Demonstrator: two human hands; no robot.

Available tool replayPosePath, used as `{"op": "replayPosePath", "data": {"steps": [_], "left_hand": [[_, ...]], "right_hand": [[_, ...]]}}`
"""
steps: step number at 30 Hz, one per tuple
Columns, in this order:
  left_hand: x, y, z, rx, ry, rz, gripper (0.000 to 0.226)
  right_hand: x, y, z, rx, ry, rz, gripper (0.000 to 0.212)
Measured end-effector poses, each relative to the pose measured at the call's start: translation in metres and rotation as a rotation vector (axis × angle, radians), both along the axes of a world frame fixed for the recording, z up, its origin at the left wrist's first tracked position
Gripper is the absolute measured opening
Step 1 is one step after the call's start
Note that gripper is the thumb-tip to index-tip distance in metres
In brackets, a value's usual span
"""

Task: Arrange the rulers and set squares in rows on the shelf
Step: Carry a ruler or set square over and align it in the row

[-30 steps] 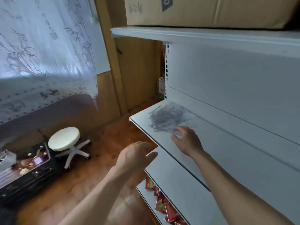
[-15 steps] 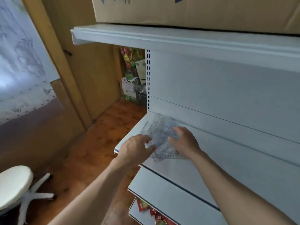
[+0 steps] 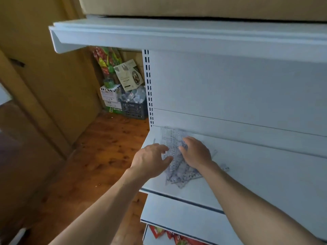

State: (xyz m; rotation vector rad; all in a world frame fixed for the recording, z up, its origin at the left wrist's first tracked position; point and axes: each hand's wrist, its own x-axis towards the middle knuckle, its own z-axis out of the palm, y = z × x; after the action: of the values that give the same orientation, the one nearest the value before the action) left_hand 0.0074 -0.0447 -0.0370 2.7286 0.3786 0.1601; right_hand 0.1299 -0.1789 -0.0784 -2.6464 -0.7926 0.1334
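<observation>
We see both hands side by side on a loose heap of clear rulers and set squares (image 3: 179, 171), lying at the left end of the shelf (image 3: 265, 175), right hand (image 3: 196, 153) resting on top, left hand (image 3: 151, 161) touching its left edge, whether pinching we cannot tell

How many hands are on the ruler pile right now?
2. The left hand touches the pile of clear rulers and set squares at its left edge; the right hand lies on top.

rulers and set squares (image 3: 178, 167): clear plastic with printed scales; I see them heaped crisscross, lying flat
shelf (image 3: 265, 175): white, heap at its left end
</observation>
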Motion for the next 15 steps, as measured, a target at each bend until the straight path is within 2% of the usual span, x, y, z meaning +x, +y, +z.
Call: {"op": "replayPosePath", "data": {"steps": [2,8,11,15], "left_hand": [[0.003,0.001,-0.002,-0.032,0.004,-0.015,0.043],[0.009,-0.003,-0.007,-0.097,0.016,-0.056,0.043],[0.010,-0.007,-0.008,-0.136,0.018,-0.065,0.043],[0.011,-0.013,-0.009,-0.220,0.033,-0.061,0.044]], "right_hand": [[-0.001,0.000,0.003,-0.022,-0.101,0.024,0.020],[0.002,-0.006,0.012,-0.021,-0.205,-0.047,0.029],[0.003,-0.010,0.015,0.021,-0.174,-0.097,0.027],[0.006,-0.017,0.022,0.216,-0.049,-0.189,0.022]]}}
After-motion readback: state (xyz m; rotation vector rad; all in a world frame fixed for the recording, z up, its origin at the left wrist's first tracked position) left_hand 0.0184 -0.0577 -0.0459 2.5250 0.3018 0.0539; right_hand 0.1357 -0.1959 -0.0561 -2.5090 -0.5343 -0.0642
